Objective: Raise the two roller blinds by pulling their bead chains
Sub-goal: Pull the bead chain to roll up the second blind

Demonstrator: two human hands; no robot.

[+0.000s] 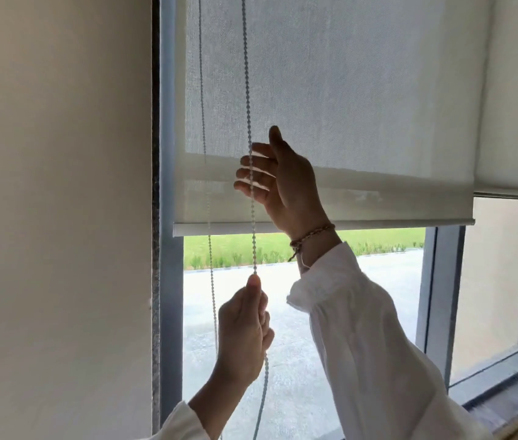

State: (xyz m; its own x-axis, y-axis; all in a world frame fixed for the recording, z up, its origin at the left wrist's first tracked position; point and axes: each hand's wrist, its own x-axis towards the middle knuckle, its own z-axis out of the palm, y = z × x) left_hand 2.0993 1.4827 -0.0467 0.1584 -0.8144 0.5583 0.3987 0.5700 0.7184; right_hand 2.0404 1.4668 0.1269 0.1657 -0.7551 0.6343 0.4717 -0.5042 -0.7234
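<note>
Head view: left hand (245, 328) pinches the front strand of the pale bead chain (252, 217) low down; right hand (278, 182), fingers spread, reaches for it higher up. Translucent grey roller blind (330, 106) is part-raised, white bottom bar (378, 224) mid-window. Next: right hand closes, pulls down.

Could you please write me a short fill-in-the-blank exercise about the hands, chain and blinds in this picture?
1. The left hand is closed around the bead ____.
2. The right hand, higher up the same strand, has its fingers ____.
3. A braided bracelet sits on the ____ wrist.
4. The near blind's bottom bar hangs ____ than the far blind's.

Missing words: chain; open; right; lower
</note>
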